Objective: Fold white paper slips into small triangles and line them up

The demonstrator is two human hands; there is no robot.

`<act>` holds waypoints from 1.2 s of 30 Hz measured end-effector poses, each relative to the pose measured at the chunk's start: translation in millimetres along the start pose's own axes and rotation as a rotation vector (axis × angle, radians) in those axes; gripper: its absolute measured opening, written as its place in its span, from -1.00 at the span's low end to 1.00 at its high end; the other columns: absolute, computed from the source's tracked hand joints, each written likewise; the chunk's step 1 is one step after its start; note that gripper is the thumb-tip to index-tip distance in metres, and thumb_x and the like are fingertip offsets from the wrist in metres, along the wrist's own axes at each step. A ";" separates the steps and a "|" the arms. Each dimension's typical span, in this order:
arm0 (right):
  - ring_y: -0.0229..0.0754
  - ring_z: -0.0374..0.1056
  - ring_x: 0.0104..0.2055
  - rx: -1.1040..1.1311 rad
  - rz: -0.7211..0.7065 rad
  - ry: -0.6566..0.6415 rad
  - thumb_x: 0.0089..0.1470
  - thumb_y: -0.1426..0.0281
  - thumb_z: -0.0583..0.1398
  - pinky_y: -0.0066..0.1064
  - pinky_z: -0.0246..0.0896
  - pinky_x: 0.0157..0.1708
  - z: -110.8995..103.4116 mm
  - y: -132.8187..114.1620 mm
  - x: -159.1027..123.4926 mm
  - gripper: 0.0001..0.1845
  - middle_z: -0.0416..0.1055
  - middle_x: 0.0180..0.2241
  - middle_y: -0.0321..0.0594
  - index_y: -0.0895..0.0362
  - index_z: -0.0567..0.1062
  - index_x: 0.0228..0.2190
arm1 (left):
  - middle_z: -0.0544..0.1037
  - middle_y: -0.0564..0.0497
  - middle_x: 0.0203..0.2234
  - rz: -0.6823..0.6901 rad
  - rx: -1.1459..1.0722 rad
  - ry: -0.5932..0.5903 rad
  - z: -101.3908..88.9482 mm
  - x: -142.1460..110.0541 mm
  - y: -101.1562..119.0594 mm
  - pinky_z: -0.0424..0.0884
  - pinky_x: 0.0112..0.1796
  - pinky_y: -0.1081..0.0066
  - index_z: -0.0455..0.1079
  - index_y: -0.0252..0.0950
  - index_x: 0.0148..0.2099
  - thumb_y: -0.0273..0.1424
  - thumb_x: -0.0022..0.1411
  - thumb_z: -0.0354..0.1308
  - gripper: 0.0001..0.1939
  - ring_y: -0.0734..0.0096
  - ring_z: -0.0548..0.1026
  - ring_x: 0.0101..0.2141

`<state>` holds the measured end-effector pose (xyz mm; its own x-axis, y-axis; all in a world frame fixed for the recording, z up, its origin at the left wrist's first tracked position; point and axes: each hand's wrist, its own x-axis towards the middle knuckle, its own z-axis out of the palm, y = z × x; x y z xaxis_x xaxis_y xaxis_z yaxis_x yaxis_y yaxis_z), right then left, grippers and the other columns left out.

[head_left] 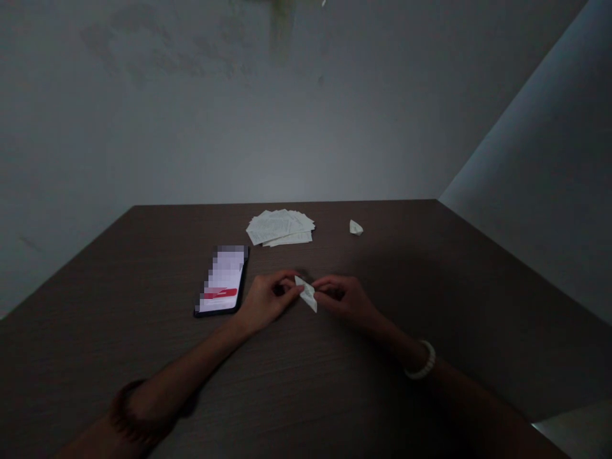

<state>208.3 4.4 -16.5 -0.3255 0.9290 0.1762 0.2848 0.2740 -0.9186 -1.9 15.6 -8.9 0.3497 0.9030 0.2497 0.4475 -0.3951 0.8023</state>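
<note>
Between my hands is a small folded piece of white paper [306,294], tilted, with pointed corners at its top left and bottom right. My left hand [268,298] pinches its left side between thumb and fingers. From the other side my right hand [345,298] grips the right edge, fingertips pressed together. Faint print shows on the paper, too small to read. Just left of my left hand lies a phone [224,280] with its screen lit and partly blurred out.
Fanned printed paper sheets [281,226] lie toward the back of the dark wooden table [277,395]. A small folded paper piece [356,227] rests to their right. Behind the table's far edge stands a grey wall [306,127]; another wall [549,166] slants along the right.
</note>
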 end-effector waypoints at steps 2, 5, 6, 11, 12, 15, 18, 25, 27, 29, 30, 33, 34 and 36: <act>-0.34 0.30 -0.53 0.013 -0.001 -0.008 0.01 0.30 0.25 -0.54 0.13 -0.53 0.1 0.9 0.2 -0.76 0.49 -0.50 -0.27 0.19 0.57 -0.29 | 0.57 0.05 -0.52 0.004 0.010 -0.002 -0.7 0.2 1.0 0.37 -0.41 0.48 0.47 -0.35 -0.19 -0.27 0.25 0.14 -0.76 0.45 0.49 -0.49; -0.28 0.40 -0.44 0.053 0.015 -0.026 0.05 0.31 0.22 -0.49 0.24 -0.44 -0.5 -0.5 0.7 -0.78 0.54 -0.43 -0.23 0.18 0.56 -0.29 | 0.58 0.03 -0.52 0.006 0.037 -0.008 -1.7 0.2 2.0 0.37 -0.41 0.47 0.50 -0.35 -0.21 -0.27 0.26 0.11 -0.75 0.44 0.49 -0.49; -0.25 0.43 -0.40 0.064 0.022 -0.026 0.05 0.32 0.22 -0.47 0.27 -0.40 -0.7 -1.3 1.0 -0.78 0.55 -0.40 -0.21 0.18 0.56 -0.29 | 0.58 0.03 -0.52 0.003 0.046 -0.014 -2.0 0.1 2.0 0.37 -0.41 0.47 0.50 -0.35 -0.22 -0.27 0.27 0.10 -0.75 0.43 0.49 -0.50; -0.21 0.46 -0.33 0.075 0.042 -0.026 0.06 0.32 0.21 -0.42 0.31 -0.32 -1.0 -3.3 2.1 -0.78 0.57 -0.34 -0.19 0.17 0.56 -0.27 | 0.57 0.01 -0.53 0.026 0.112 -0.019 -2.5 -1.3 1.6 0.36 -0.44 0.47 0.52 -0.35 -0.24 -0.30 0.27 0.09 -0.75 0.44 0.48 -0.51; -0.21 0.47 -0.33 0.074 0.041 -0.033 0.06 0.32 0.21 -0.43 0.31 -0.33 -0.9 -3.3 2.2 -0.78 0.57 -0.35 -0.20 0.17 0.56 -0.27 | 0.56 0.01 -0.53 0.043 0.125 -0.011 -2.3 -1.7 1.9 0.35 -0.45 0.48 0.52 -0.35 -0.25 -0.30 0.27 0.09 -0.75 0.45 0.47 -0.52; -0.23 0.46 -0.36 0.080 0.042 -0.043 0.05 0.30 0.23 -0.45 0.30 -0.37 -0.7 -3.2 2.1 -0.76 0.57 -0.37 -0.21 0.16 0.55 -0.24 | 0.54 0.03 -0.55 0.122 0.161 0.023 -1.4 -3.5 3.6 0.32 -0.49 0.51 0.51 -0.35 -0.27 -0.32 0.28 0.08 -0.76 0.49 0.45 -0.54; -0.24 0.45 -0.39 0.082 0.052 -0.063 0.05 0.31 0.23 -0.46 0.28 -0.40 -1.1 -3.7 1.7 -0.74 0.57 -0.40 -0.22 0.17 0.55 -0.22 | 0.53 0.02 -0.55 0.214 0.199 0.091 -0.6 -6.3 5.2 0.32 -0.48 0.50 0.49 -0.36 -0.33 -0.34 0.28 0.07 -0.76 0.50 0.43 -0.55; -0.19 0.49 -0.34 0.113 0.077 -0.088 0.04 0.32 0.24 -0.42 0.31 -0.33 -0.8 -0.7 0.8 -0.71 0.58 -0.37 -0.19 0.17 0.53 -0.18 | 0.50 0.03 -0.56 0.272 0.318 0.238 0.3 -12.6 2.3 0.31 -0.48 0.50 0.45 -0.35 -0.34 -0.37 0.29 0.07 -0.79 0.51 0.40 -0.56; -0.19 0.49 -0.35 0.105 0.079 -0.087 0.03 0.33 0.25 -0.43 0.31 -0.34 -0.4 0.4 0.6 -0.70 0.58 -0.40 -0.20 0.16 0.52 -0.17 | 0.50 0.03 -0.56 0.273 0.354 0.266 0.8 -13.3 0.9 0.31 -0.49 0.50 0.45 -0.34 -0.33 -0.36 0.29 0.07 -0.79 0.51 0.41 -0.56; -0.20 0.48 -0.37 0.076 0.063 -0.071 0.01 0.34 0.25 -0.45 0.29 -0.37 0.1 1.0 0.6 -0.70 0.57 -0.42 -0.22 0.16 0.53 -0.18 | 0.50 0.03 -0.56 0.300 0.379 0.271 1.3 -13.9 0.3 0.32 -0.49 0.50 0.44 -0.33 -0.33 -0.36 0.30 0.06 -0.80 0.51 0.42 -0.55; -0.22 0.46 -0.40 0.058 0.053 -0.060 0.00 0.35 0.25 -0.47 0.27 -0.40 0.3 1.1 0.8 -0.71 0.57 -0.44 -0.24 0.16 0.53 -0.18 | 0.51 0.03 -0.55 0.325 0.390 0.268 1.6 -14.2 0.4 0.33 -0.48 0.50 0.44 -0.33 -0.33 -0.37 0.30 0.06 -0.80 0.51 0.43 -0.54; -0.29 0.38 -0.52 0.007 0.042 -0.011 0.01 0.38 0.23 -0.53 0.18 -0.50 0.8 1.7 1.4 -0.72 0.52 -0.52 -0.29 0.18 0.52 -0.20 | 0.51 0.01 -0.54 0.412 0.450 0.253 2.3 -15.1 1.8 0.34 -0.47 0.50 0.43 -0.34 -0.31 -0.40 0.31 0.05 -0.82 0.50 0.44 -0.53; -0.31 0.34 -0.55 -0.004 0.040 0.006 0.01 0.39 0.22 -0.53 0.16 -0.52 0.8 2.2 1.6 -0.73 0.51 -0.54 -0.30 0.18 0.52 -0.20 | 0.51 0.01 -0.54 0.445 0.477 0.250 2.5 -15.4 2.4 0.34 -0.47 0.49 0.42 -0.34 -0.30 -0.41 0.31 0.05 -0.82 0.50 0.43 -0.53; -0.33 0.31 -0.56 -0.018 0.035 0.037 0.00 0.41 0.21 -0.54 0.14 -0.54 0.3 3.4 2.1 -0.74 0.50 -0.54 -0.31 0.18 0.51 -0.21 | 0.50 0.00 -0.54 0.508 0.529 0.243 2.8 -15.9 3.5 0.33 -0.48 0.49 0.41 -0.35 -0.29 -0.42 0.31 0.05 -0.84 0.49 0.42 -0.54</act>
<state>208.3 7.2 -19.3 -0.2817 0.9466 0.1571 0.3114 0.2451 -0.9182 -3.6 -0.6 -11.6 0.4541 0.5772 0.6787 0.6359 -0.7435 0.2068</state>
